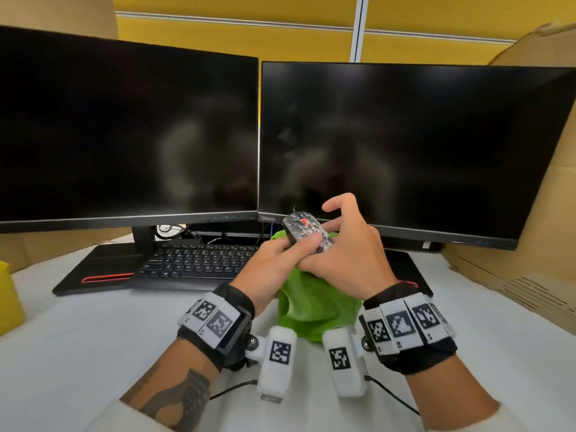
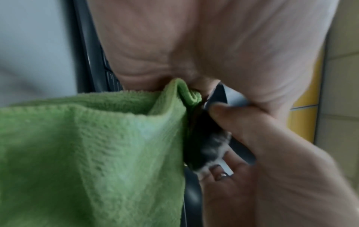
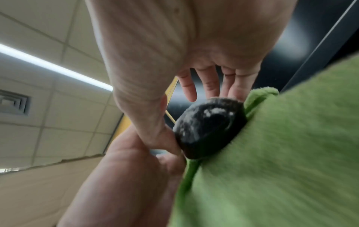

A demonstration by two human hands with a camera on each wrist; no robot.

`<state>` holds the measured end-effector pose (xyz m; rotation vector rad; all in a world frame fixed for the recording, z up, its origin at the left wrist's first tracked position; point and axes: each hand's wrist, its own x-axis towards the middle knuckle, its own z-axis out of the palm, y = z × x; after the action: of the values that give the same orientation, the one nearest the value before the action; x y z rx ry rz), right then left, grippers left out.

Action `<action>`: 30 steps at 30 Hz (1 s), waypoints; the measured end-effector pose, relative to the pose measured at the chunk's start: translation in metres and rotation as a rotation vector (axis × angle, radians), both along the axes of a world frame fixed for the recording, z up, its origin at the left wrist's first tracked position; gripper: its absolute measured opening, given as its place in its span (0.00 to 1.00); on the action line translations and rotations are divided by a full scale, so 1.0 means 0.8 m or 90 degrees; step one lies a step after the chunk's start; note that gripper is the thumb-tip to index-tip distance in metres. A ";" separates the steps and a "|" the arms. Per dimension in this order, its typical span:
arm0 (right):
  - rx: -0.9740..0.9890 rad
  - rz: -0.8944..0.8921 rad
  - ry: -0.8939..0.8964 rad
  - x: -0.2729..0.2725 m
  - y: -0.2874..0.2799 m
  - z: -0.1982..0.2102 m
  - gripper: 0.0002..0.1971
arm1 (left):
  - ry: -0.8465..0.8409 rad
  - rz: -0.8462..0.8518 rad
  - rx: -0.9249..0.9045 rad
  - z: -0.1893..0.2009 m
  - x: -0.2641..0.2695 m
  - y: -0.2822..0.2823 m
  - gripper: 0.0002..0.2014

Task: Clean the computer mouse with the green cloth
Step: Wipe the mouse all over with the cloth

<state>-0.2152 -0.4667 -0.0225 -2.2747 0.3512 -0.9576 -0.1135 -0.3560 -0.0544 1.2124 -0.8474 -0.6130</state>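
Note:
The computer mouse [image 1: 304,227] is black, speckled with white grime, and has a red glow on top. Both hands hold it lifted in front of the right monitor. My left hand [image 1: 286,252] holds the green cloth [image 1: 308,304] bunched under the mouse, with its thumb lying across the mouse's top. The cloth hangs down between my wrists. My right hand [image 1: 349,254] grips the mouse from the right side, one finger raised above it. The right wrist view shows the mouse [image 3: 209,127] against the cloth [image 3: 281,153]. The left wrist view shows cloth [image 2: 87,153] beside the mouse [image 2: 207,142].
A black keyboard [image 1: 199,260] lies just left of the hands on the white table [image 1: 93,338]. Two dark monitors [image 1: 124,129] [image 1: 405,145] stand behind. Cardboard [image 1: 514,260] rises on the right, and a yellow object [image 1: 7,297] sits at the left edge.

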 end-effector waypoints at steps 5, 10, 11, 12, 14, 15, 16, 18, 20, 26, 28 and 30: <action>-0.008 0.039 0.012 0.005 0.002 -0.012 0.40 | 0.041 0.035 0.010 -0.008 0.005 -0.003 0.12; 0.172 0.109 0.022 -0.003 -0.027 -0.014 0.43 | 0.056 0.028 0.007 -0.010 0.025 0.013 0.17; 0.216 0.103 0.019 -0.003 -0.032 -0.014 0.41 | 0.060 0.031 0.004 -0.009 0.027 0.016 0.17; 0.265 0.097 0.026 -0.001 -0.036 -0.016 0.40 | 0.065 0.031 0.000 -0.009 0.028 0.018 0.16; 0.391 0.122 0.072 0.005 -0.039 -0.021 0.40 | 0.073 0.016 -0.005 -0.008 0.029 0.020 0.17; 0.457 0.153 0.097 0.006 -0.038 -0.024 0.38 | 0.076 0.007 -0.006 -0.008 0.028 0.021 0.19; 0.501 0.186 0.117 0.007 -0.038 -0.025 0.33 | 0.080 -0.002 -0.007 -0.009 0.028 0.021 0.21; 0.543 0.228 0.138 0.006 -0.041 -0.027 0.28 | 0.094 -0.011 -0.011 -0.009 0.029 0.022 0.24; 0.562 0.244 0.143 0.007 -0.047 -0.029 0.26 | 0.111 -0.016 -0.019 -0.007 0.030 0.022 0.22; 0.496 0.161 0.165 0.008 -0.056 -0.029 0.09 | 0.122 -0.052 0.005 -0.007 0.033 0.024 0.21; 0.501 0.132 0.145 0.007 -0.057 -0.028 0.05 | 0.116 -0.045 0.010 -0.008 0.037 0.025 0.18; 0.531 0.115 0.103 0.007 -0.056 -0.027 0.04 | 0.112 -0.013 0.013 -0.009 0.044 0.027 0.16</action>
<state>-0.2097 -0.5118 -0.0444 -1.5745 0.4927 -0.4095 -0.0784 -0.3348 -0.0613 1.1511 -0.7069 -0.7355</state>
